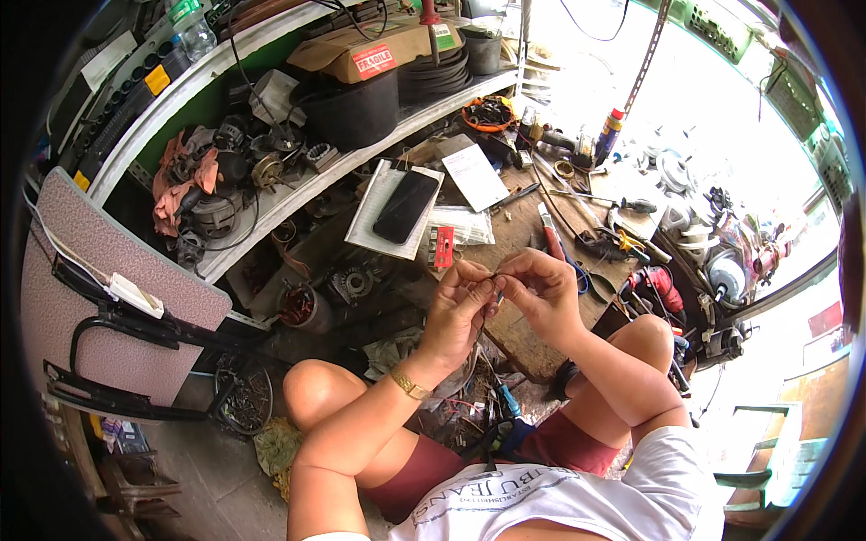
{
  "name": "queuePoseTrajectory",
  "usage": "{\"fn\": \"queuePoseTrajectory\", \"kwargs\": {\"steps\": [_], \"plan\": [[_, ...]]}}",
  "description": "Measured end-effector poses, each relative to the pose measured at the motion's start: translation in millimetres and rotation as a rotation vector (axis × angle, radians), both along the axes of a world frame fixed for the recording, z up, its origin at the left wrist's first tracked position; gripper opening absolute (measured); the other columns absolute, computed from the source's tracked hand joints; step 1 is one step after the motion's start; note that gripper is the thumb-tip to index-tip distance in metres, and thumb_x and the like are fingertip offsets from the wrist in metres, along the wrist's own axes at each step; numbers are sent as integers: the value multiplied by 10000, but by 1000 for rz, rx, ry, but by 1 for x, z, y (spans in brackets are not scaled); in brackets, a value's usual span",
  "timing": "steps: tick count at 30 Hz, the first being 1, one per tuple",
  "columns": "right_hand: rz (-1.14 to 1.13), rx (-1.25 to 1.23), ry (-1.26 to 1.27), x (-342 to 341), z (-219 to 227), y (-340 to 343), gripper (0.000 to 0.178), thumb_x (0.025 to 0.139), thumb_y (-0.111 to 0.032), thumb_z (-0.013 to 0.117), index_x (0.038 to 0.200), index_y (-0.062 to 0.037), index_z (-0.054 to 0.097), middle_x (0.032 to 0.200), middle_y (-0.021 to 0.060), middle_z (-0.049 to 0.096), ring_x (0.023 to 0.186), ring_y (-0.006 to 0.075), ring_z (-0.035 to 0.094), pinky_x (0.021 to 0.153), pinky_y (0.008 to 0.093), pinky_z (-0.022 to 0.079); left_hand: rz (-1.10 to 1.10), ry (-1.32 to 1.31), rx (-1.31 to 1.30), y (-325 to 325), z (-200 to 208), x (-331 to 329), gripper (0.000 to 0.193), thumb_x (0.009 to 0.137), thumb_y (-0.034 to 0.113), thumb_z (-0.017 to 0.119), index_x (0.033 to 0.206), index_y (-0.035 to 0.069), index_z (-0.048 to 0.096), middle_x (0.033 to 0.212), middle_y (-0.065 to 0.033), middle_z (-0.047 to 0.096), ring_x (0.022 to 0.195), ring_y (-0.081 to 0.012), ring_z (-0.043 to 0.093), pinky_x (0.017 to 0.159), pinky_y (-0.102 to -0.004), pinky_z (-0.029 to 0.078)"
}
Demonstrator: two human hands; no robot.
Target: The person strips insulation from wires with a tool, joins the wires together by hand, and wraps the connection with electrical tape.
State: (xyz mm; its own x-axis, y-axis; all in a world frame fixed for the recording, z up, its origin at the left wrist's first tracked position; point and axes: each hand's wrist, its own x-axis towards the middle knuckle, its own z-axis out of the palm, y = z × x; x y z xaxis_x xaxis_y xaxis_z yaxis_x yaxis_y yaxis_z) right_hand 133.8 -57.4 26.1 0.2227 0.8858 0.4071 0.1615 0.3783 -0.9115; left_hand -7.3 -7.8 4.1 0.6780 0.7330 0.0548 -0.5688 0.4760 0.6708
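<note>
Both the left hand (463, 298) and the right hand (546, 287) are raised above a wooden counter (532, 350), their fingertips almost meeting, and each grip is a pinch, thumb and forefinger pressed together on a thin dark wire (493, 276); the wire sits between the two hands, mostly hidden by the fingers, so its ends cannot be made out. A gold-coloured band (410, 383) is worn at the left wrist. Just beyond the left hand lies a red card (441, 245), near clear plastic packets (471, 225). Farther left, a black phone (406, 207) rests on a white padded sheet (363, 227), with a white paper (475, 178) to its right. Just beyond the right hand is a red-handled tool (551, 236), and on the far right stands a blue can (608, 140) with a red cap. To the left, a shelf (222, 261) carries a black tub (352, 115) with a cardboard box (336, 56) over it, plus greasy machine parts (216, 212) beside pinkish cloth (170, 198)
</note>
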Motion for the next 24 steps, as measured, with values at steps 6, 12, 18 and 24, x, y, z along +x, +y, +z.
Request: {"fn": "queuePoseTrajectory", "kwargs": {"steps": [6,12,18,24], "plan": [[-64,17,-38,-14,12,-2,35,771,43,593,786,18,573,753,37,600,581,62,570,493,200,437,-6,-82,-184,-11,5,4,80,911,124,571,958,153,514,876,39,569,775,-56,523,652,-228,433],[-13,-99,96,-11,3,2,39,802,18,594,826,11,564,643,25,572,537,54,554,477,182,423,-11,-61,-223,-6,1,4,78,919,135,562,977,158,514,883,41,577,784,-56,532,660,-231,444],[-39,-98,69,-11,8,2,58,805,0,616,822,8,561,653,18,575,557,46,551,496,183,426,17,-52,-166,-5,-1,4,92,911,109,571,974,140,513,883,22,590,783,-58,547,674,-221,456],[-50,5,-27,-6,2,3,65,761,27,603,765,4,542,792,32,575,626,57,550,532,199,428,48,-1,-42,-3,3,6,108,896,103,594,976,98,522,872,-1,586,755,-70,541,674,-219,453]]}}
